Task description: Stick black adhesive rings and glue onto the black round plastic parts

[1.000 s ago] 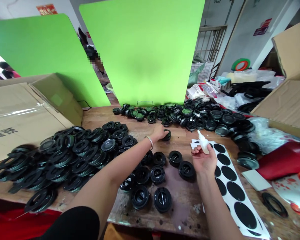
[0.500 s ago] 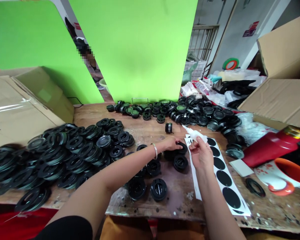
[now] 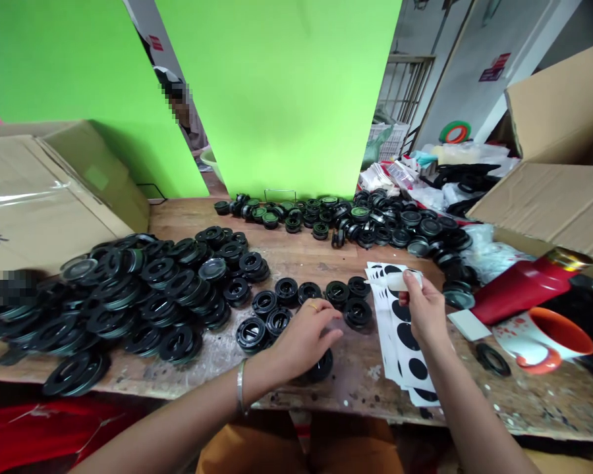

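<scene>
In my right hand [image 3: 425, 306] is a small white squeeze bottle [image 3: 394, 283] with a narrow nozzle, held nearly level and pointing left. It hangs over white sheets [image 3: 393, 359] printed with large black circles. My left hand [image 3: 306, 339] reaches across a cluster of black round parts with ring-shaped rims, its fingers and thumb apart. Beneath it lies one black round part [image 3: 321, 367], partly covered by the hand. Other black round parts, such as this one [image 3: 358, 313], lie just right of the fingers, and one more [image 3: 251, 334] is on the left.
A large heap of black round parts [image 3: 168, 289] covers the table's left side, and another row [image 3: 321, 210] runs along the green partition [image 3: 286, 99]. Cardboard boxes [image 3: 44, 184] flank the table. At right are a red flask [image 3: 521, 289], an orange-lined mug [image 3: 534, 336] and a black ring [image 3: 493, 359].
My left hand has come back toward me and left, off the part it was touching. My right hand has moved right, and the bottle has tipped nearer level. The circle sheets look shifted.
</scene>
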Demonstrator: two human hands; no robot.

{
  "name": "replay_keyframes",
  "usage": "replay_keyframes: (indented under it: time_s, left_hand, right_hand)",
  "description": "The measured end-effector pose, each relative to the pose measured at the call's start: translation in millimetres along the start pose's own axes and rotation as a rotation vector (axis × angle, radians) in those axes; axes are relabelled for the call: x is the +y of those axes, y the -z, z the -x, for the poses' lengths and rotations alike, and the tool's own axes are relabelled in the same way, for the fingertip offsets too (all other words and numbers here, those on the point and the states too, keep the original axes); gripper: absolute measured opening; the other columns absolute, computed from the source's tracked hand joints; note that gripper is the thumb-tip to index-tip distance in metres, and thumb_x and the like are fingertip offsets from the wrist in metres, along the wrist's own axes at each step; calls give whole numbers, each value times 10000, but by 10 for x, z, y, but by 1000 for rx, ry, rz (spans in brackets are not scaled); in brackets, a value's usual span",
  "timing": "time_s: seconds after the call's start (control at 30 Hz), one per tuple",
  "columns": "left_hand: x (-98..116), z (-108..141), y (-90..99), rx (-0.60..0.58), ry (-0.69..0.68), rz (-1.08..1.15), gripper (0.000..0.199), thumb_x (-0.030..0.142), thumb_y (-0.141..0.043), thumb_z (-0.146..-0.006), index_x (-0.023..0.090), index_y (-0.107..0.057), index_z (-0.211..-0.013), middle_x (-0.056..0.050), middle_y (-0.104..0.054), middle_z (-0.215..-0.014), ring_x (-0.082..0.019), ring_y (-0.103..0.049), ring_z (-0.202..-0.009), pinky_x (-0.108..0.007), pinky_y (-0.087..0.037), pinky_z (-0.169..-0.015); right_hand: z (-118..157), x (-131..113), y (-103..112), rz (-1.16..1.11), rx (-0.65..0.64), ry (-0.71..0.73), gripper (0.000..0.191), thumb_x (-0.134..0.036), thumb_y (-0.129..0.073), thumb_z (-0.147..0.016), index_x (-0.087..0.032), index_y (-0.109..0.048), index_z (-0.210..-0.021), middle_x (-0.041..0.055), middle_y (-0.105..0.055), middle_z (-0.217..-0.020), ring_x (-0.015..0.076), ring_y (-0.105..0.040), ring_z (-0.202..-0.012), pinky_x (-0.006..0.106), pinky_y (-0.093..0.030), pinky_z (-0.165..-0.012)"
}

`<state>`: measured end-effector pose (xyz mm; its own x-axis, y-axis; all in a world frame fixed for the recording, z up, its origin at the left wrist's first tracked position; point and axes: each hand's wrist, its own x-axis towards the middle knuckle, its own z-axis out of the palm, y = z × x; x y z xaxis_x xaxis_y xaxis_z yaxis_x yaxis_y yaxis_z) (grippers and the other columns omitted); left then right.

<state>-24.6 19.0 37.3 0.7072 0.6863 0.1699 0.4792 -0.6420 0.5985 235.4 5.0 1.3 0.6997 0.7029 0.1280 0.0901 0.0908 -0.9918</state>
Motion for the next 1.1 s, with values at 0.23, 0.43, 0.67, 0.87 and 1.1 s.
replay_keyframes:
  time_s: [0.23,0.43,0.67,0.87,1.1]
  left_hand:
    - [167,-378,-470,19,27,-418,404,490,-529,-884,176,-621,-1122,-160,-565,-1082,-325,-472,-1028,-450,-400,-842]
    - [132,-593,-668,91,69,-482,417,516,-524,-876,180,-634,-1099,-168,-550,-1073,-329,-459,-1012,-452,-376,-823]
    - [129,-558,-694,110,120,-510,428,519,-533,-879,232,-588,-1191,-123,-545,-1086,-291,-450,-1009,-407,-365,-829]
    - [129,-581,-697,116,128,-504,432,524,-543,-874,224,-590,-1181,-118,-541,-1078,-285,-445,-1006,-398,-360,-833]
    - [111,-579,-708,116,122,-495,453,535,-566,-858,221,-591,-1184,-116,-539,-1066,-284,-442,-999,-395,-359,-834]
  right_hand:
    - [-98,73,-194,342,-64,173,507,-667,-586,-783,-188,-547,-624,-29,-505,-491,129,-451,-484,263,-324,-498]
    - [-176,112,-287,509,-103,269,488,-634,-533,-833,-192,-533,-627,-25,-501,-508,135,-427,-498,275,-312,-526]
    - [-219,86,-357,606,-132,322,404,-525,-536,-853,-203,-485,-615,-30,-490,-525,138,-437,-518,269,-303,-541]
    - [-234,30,-401,666,-122,362,382,-511,-526,-835,-212,-465,-607,-21,-486,-534,150,-451,-531,277,-306,-559]
    - [-302,8,-434,695,-138,376,391,-529,-520,-804,-212,-467,-582,-11,-479,-527,161,-469,-532,284,-311,-558]
